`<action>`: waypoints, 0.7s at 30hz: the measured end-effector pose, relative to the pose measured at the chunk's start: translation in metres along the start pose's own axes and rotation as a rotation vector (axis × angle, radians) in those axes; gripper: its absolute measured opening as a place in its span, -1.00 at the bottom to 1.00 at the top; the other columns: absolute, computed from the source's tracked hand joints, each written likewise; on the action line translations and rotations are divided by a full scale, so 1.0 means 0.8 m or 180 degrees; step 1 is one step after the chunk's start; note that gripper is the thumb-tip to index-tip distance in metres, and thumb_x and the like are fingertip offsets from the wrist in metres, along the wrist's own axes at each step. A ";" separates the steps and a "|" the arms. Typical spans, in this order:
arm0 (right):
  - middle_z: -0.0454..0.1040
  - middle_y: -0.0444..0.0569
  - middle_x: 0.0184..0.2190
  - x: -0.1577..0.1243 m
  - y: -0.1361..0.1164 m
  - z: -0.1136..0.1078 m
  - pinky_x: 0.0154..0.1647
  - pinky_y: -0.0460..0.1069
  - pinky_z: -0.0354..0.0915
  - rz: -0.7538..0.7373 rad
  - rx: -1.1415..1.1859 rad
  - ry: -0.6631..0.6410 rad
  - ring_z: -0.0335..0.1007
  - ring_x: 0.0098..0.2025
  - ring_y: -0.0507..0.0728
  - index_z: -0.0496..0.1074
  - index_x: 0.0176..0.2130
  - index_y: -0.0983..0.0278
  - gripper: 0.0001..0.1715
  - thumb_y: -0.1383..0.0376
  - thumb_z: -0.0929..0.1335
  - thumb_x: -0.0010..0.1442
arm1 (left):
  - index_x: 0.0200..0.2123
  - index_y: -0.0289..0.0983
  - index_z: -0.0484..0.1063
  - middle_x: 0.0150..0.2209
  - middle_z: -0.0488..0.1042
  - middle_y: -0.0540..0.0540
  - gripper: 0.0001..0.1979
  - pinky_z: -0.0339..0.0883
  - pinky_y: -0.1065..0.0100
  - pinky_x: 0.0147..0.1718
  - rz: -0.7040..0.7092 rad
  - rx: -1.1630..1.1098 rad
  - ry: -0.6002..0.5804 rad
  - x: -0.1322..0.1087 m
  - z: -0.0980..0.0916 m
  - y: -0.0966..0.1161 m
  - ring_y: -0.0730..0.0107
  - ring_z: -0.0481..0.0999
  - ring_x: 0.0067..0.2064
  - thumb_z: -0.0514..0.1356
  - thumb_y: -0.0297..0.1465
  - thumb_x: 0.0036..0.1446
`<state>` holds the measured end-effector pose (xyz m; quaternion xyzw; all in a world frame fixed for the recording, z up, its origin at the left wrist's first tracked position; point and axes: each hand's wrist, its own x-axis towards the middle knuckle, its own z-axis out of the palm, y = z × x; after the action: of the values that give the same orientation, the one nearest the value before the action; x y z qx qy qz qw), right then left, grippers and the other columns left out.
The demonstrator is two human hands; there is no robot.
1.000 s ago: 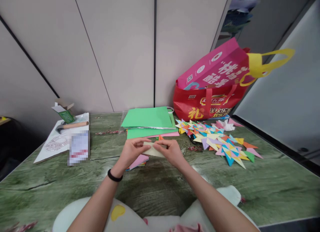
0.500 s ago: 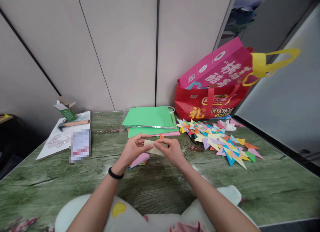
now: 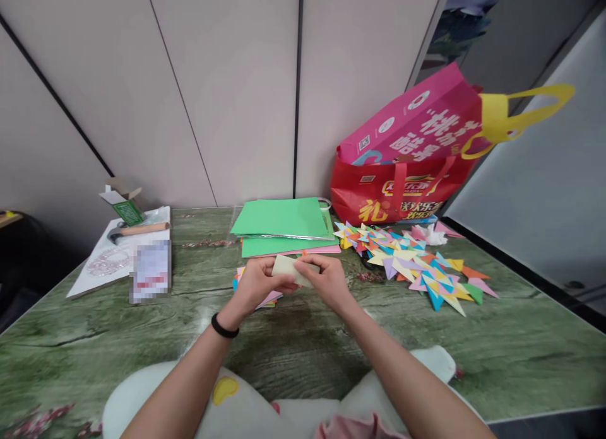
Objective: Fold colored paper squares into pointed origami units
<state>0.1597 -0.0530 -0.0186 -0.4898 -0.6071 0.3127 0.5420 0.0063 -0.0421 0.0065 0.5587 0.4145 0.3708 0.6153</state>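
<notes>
A small cream piece of paper [image 3: 286, 266] is held up between my two hands, above the middle of the table. My left hand [image 3: 259, 284] pinches its left side, thumb in front and fingers behind. At its right side my right hand [image 3: 326, 280] grips it between thumb and fingers. Part of the paper is hidden by the thumbs. Below and behind my left hand lies a small stack of coloured paper pieces [image 3: 271, 299], partly covered. An orange paper bit [image 3: 304, 254] shows just behind my right fingers.
Green paper sheets [image 3: 284, 218] lie at the back. Folded coloured paper pieces [image 3: 421, 269] are heaped on the right, before a red bag [image 3: 360, 193]. A hammer [image 3: 142, 229], an opened small box [image 3: 127, 205] and a white board [image 3: 101, 246] are at left.
The cream paper has turned and tilted between my hands, and more of its face shows. My left fingers have curled in closer behind it. The view has shifted slightly.
</notes>
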 end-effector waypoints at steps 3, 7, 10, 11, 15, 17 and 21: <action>0.52 -0.07 -0.48 0.000 -0.003 -0.002 -0.37 -0.06 0.26 -0.0112 -0.0025 -0.0013 0.40 -0.41 0.11 0.49 -0.46 0.30 -0.80 0.22 0.33 0.00 | -0.37 -0.40 0.44 -0.55 0.55 -0.06 -0.72 0.48 0.33 -0.45 0.0063 -0.0011 0.0063 -0.001 0.003 0.002 0.29 0.55 -0.49 0.33 -0.44 -0.26; 0.52 -0.07 -0.47 0.000 -0.008 -0.005 -0.35 -0.05 0.26 -0.0217 -0.0116 -0.0046 0.40 -0.40 0.11 0.47 -0.47 0.29 -0.82 0.24 0.33 0.01 | -0.36 -0.40 0.44 -0.53 0.56 -0.07 -0.70 0.47 0.34 -0.44 0.0048 -0.0019 -0.0015 -0.001 0.005 0.000 0.30 0.56 -0.47 0.34 -0.44 -0.26; 0.51 -0.08 -0.48 0.000 -0.008 -0.006 -0.37 -0.06 0.25 -0.0210 -0.0174 -0.0076 0.39 -0.41 0.10 0.46 -0.47 0.29 -0.83 0.25 0.32 0.01 | -0.38 -0.39 0.44 -0.50 0.56 -0.08 -0.70 0.47 0.35 -0.42 0.0012 -0.0005 -0.0087 -0.001 0.002 -0.001 0.31 0.56 -0.45 0.35 -0.43 -0.28; 0.51 -0.08 -0.48 0.000 -0.008 -0.006 -0.38 -0.06 0.25 -0.0197 -0.0180 -0.0080 0.39 -0.41 0.10 0.46 -0.47 0.30 -0.83 0.25 0.32 0.01 | -0.38 -0.39 0.44 -0.49 0.57 -0.09 -0.70 0.47 0.34 -0.41 0.0009 0.0026 -0.0106 -0.001 0.001 -0.001 0.30 0.56 -0.44 0.35 -0.42 -0.27; 0.51 -0.08 -0.47 0.001 -0.006 -0.006 -0.40 -0.07 0.23 -0.0141 -0.0171 -0.0109 0.38 -0.42 0.09 0.46 -0.48 0.30 -0.84 0.25 0.33 0.00 | -0.38 -0.39 0.44 -0.48 0.56 -0.10 -0.70 0.46 0.31 -0.38 0.0079 0.0220 -0.0127 0.000 0.001 -0.001 0.30 0.55 -0.43 0.35 -0.41 -0.26; 0.51 -0.08 -0.47 0.001 -0.005 -0.006 -0.40 -0.07 0.23 -0.0129 -0.0158 -0.0121 0.38 -0.42 0.09 0.46 -0.47 0.30 -0.83 0.24 0.33 0.00 | -0.40 -0.39 0.42 -0.48 0.54 -0.07 -0.71 0.44 0.34 -0.40 0.0228 0.0333 -0.0077 0.000 0.002 -0.001 0.33 0.53 -0.44 0.34 -0.42 -0.27; 0.51 -0.07 -0.45 0.001 -0.005 -0.007 -0.38 -0.07 0.23 -0.0147 -0.0185 -0.0121 0.38 -0.40 0.09 0.46 -0.46 0.30 -0.83 0.24 0.33 0.01 | -0.16 -0.34 0.34 -0.47 0.51 -0.01 -0.51 0.38 0.45 -0.48 0.0610 0.0424 -0.0071 0.000 0.002 0.000 0.41 0.50 -0.45 0.33 -0.46 -0.26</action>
<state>0.1645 -0.0542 -0.0133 -0.4852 -0.6372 0.2916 0.5230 0.0080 -0.0424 0.0063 0.6394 0.3761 0.3933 0.5431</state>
